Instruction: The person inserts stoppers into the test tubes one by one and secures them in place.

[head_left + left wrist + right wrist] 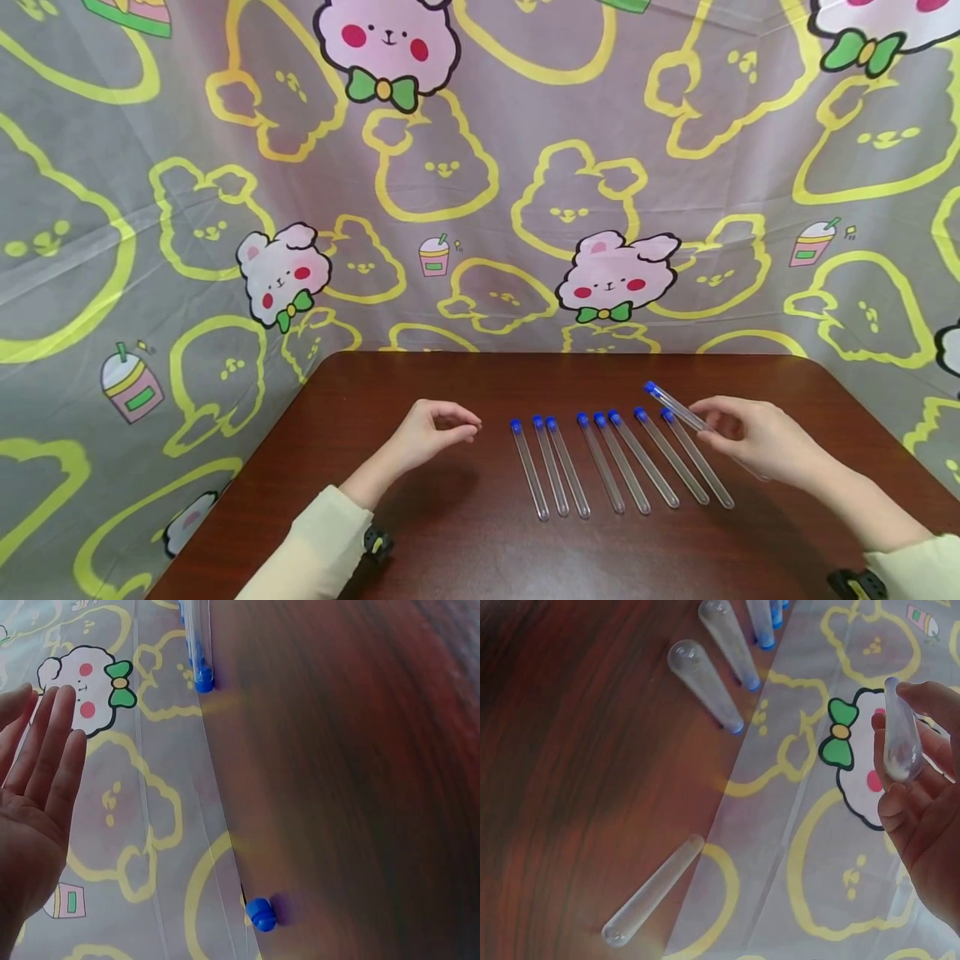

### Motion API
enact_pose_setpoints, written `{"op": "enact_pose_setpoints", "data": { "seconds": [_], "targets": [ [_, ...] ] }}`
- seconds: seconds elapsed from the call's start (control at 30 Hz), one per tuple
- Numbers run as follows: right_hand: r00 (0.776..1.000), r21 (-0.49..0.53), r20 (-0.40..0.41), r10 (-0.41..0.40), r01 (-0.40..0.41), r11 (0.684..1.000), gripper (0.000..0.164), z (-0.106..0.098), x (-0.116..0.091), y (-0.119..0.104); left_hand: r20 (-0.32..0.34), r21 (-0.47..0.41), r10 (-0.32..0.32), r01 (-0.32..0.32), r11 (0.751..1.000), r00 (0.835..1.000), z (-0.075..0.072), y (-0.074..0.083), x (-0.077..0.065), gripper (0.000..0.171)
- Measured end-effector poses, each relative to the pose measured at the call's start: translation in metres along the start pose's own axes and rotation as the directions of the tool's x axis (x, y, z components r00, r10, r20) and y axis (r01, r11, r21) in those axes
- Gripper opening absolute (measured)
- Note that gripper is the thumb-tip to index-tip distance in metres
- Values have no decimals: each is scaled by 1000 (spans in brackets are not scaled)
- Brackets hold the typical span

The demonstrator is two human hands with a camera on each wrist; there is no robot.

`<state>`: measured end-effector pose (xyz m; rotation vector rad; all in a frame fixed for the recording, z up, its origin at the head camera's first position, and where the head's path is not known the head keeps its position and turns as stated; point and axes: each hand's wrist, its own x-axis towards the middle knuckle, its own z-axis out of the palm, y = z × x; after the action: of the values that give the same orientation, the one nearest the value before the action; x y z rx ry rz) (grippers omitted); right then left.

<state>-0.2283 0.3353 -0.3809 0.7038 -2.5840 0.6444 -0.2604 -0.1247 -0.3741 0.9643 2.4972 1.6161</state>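
Note:
Several clear test tubes [596, 462] with blue caps lie side by side on the table, their caps towards the far edge. Above the right end of that row, my right hand [765, 437] holds another capped test tube [678, 407] between thumb and fingers, tilted and off the table. In the right wrist view its rounded clear end points towards the camera. My left hand [431, 437] hovers left of the row, fingers loosely bent, holding nothing.
A separate test tube [652, 892] lies on the table near the right hand. The left wrist view has a lone blue cap [262, 914] close to the far edge. Behind the brown table [420, 542] hangs a patterned grey cloth [480, 275].

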Motion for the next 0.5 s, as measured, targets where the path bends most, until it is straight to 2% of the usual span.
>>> {"op": "enact_pose_setpoints", "data": {
  "seconds": [0.27,0.5],
  "targets": [
    [1000,-40,-8,21,-22,999,31,1,-5,11,-22,8,-33,33,999,999,-8,-5,-8,14],
    [999,-51,4,49,-49,997,29,3,-11,20,-51,14,-59,59,998,997,-15,-41,-11,16]
  ]
}}
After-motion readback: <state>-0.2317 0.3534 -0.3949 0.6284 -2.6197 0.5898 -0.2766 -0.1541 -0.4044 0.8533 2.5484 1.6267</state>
